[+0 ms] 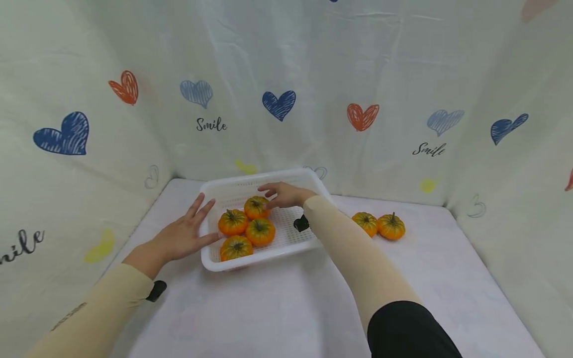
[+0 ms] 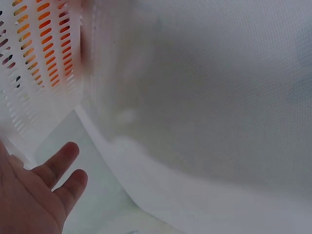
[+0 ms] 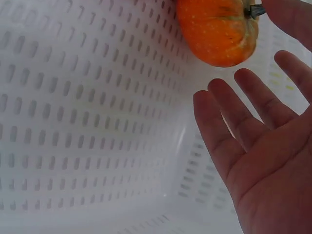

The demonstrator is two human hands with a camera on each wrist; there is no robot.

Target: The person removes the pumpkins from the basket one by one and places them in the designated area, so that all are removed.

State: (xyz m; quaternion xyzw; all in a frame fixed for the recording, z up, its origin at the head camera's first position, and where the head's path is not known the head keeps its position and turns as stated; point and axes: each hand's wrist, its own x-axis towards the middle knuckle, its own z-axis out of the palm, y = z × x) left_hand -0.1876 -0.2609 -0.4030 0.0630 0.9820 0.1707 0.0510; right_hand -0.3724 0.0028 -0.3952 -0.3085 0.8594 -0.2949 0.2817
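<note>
A white perforated plastic basket [image 1: 277,253] holds several small orange-and-green pumpkins bunched toward its left side. My left hand [image 1: 181,236] is at the basket's left rim, its fingers spread and the thumb reaching over the edge. In the left wrist view, two fingers of that hand [image 2: 34,195] extend beside the slotted basket wall [image 2: 44,102]. Over the basket's inside, my right hand [image 1: 286,194] is beside the rearmost pumpkin [image 1: 256,208]. The right wrist view shows its fingers extended below that pumpkin [image 3: 219,34], with the thumb near the stem and the palm bare.
Two more small pumpkins, one [image 1: 364,223] partly behind my right forearm and another [image 1: 391,226], lie on the white-covered table [image 1: 277,308] right of the basket. A pale curtain [image 1: 313,64] printed with hearts stands behind and along both sides.
</note>
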